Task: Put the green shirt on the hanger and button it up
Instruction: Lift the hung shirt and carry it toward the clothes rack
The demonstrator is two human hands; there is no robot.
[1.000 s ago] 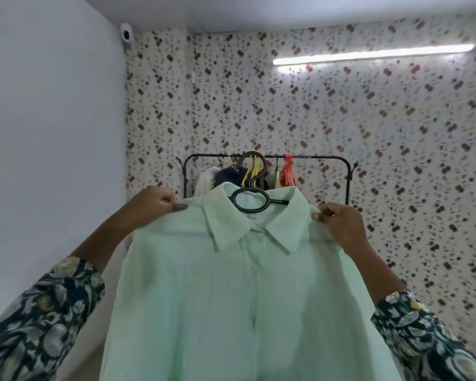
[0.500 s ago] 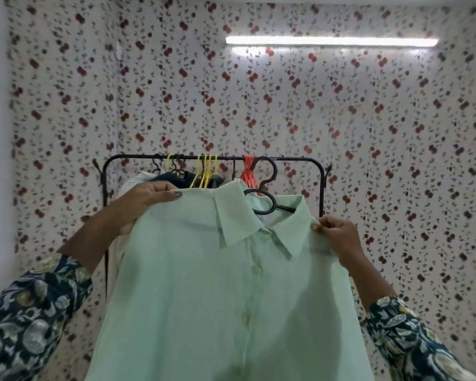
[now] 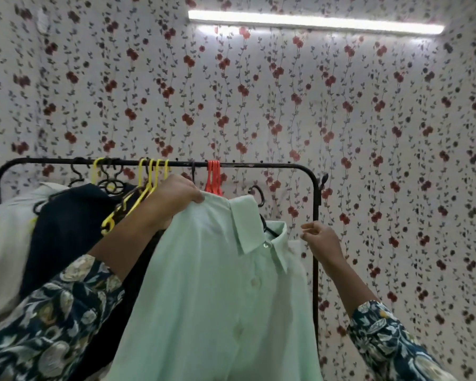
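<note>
The pale green shirt point(image 3: 209, 292) hangs on a black hanger point(image 3: 268, 228) with its collar up and its front buttons closed. It tilts, right shoulder lower. The hanger's hook point(image 3: 256, 194) is below the black rail point(image 3: 259, 165) and not on it. My left hand point(image 3: 173, 198) grips the shirt's left shoulder and holds it up near the rail. My right hand point(image 3: 320, 239) is at the edge of the shirt's right shoulder, its fingers loosely curled with no fabric visibly in them.
On the rail hang yellow hangers point(image 3: 150, 176), red hangers point(image 3: 213, 177), a dark garment point(image 3: 66, 232) and a white garment point(image 3: 6, 243) to the left. The rack's right post point(image 3: 315, 284) stands just behind the shirt. Flowered wallpaper is behind.
I have come closer to the rack. The shirt has moved up and right toward the rail and now tilts. My right hand has loosened from the shoulder it was gripping.
</note>
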